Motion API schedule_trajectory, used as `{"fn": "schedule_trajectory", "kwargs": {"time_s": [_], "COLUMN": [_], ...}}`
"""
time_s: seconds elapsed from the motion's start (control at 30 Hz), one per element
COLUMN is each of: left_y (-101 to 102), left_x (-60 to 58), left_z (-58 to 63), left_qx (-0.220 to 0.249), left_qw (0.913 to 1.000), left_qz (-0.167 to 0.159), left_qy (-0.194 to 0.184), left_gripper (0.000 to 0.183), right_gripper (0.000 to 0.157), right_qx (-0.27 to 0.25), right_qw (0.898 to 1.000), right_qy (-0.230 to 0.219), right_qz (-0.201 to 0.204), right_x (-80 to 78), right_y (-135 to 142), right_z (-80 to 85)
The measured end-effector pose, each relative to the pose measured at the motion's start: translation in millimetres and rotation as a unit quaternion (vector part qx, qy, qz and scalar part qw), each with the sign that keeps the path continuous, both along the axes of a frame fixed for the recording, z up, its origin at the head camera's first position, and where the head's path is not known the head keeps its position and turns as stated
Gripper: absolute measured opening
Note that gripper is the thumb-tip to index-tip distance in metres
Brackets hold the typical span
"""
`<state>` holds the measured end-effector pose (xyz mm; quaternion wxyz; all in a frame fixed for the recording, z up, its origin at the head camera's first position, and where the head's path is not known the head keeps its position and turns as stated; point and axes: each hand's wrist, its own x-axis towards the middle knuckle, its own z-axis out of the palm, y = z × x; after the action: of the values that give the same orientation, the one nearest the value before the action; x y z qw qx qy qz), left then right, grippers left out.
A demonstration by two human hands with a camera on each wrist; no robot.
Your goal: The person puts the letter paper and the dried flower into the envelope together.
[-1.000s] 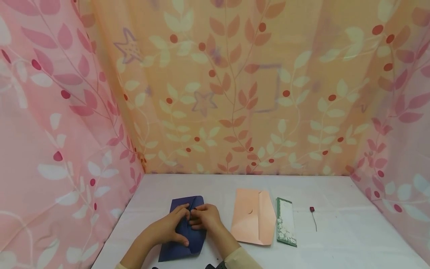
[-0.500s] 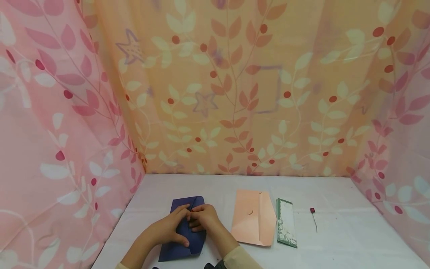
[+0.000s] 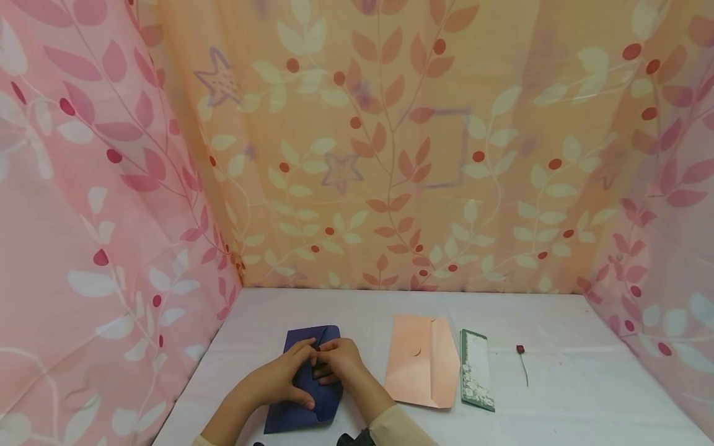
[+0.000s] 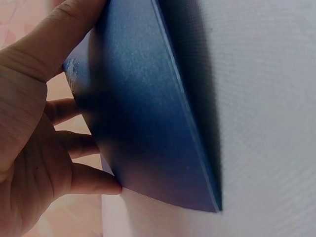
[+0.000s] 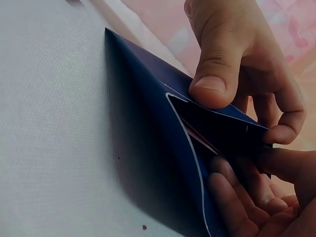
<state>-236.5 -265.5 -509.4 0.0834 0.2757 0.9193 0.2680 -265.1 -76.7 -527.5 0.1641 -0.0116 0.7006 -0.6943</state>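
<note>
A navy-blue envelope (image 3: 329,395) lies at the left of the table with its flap side toward the right. My left hand (image 3: 273,381) grips it, thumb on its front panel and fingers over the far part. In the right wrist view the envelope's pocket (image 5: 182,153) gapes, and a thin pinkish edge (image 5: 200,137) shows inside. My right hand (image 3: 343,359) has its fingers curled at that opening, some of them inside. Its thumb and forefinger tips meet near the left fingertips. Whatever may be between them is hidden.
A peach envelope (image 3: 413,365) lies right of the hands with its flap unfolded. Beside it is a green-edged card with a white floral face (image 3: 476,368). Farther right lies a small dried red rose (image 3: 521,350) on a thin stem. Patterned curtains (image 3: 390,155) enclose the white table (image 3: 558,334).
</note>
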Motion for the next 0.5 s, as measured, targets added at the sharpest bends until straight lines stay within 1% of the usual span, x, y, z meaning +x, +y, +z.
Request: {"fn": "schedule_trajectory", "kwargs": {"time_s": [0.3,0.5], "left_y": [0.4,-1.2], "left_x": [0.7,-0.1], "left_z": [3.7,0.3], "left_qx": [-0.001,-0.004], "left_qw": [1.0,0.9999], "left_qz": [0.004,0.006], "left_qy": [-0.007,-0.01], "left_gripper": [0.07,0.071], "right_gripper": [0.018,0.017], "right_qx": [0.006,0.026], "right_qw": [1.0,1.0], "right_qy": [-0.002,0.0], "right_qz": [-0.006,-0.01], "right_x": [-1.5,-3.3], "right_y": [-2.0,-3.7], "right_z": [0.1,-0.7]}}
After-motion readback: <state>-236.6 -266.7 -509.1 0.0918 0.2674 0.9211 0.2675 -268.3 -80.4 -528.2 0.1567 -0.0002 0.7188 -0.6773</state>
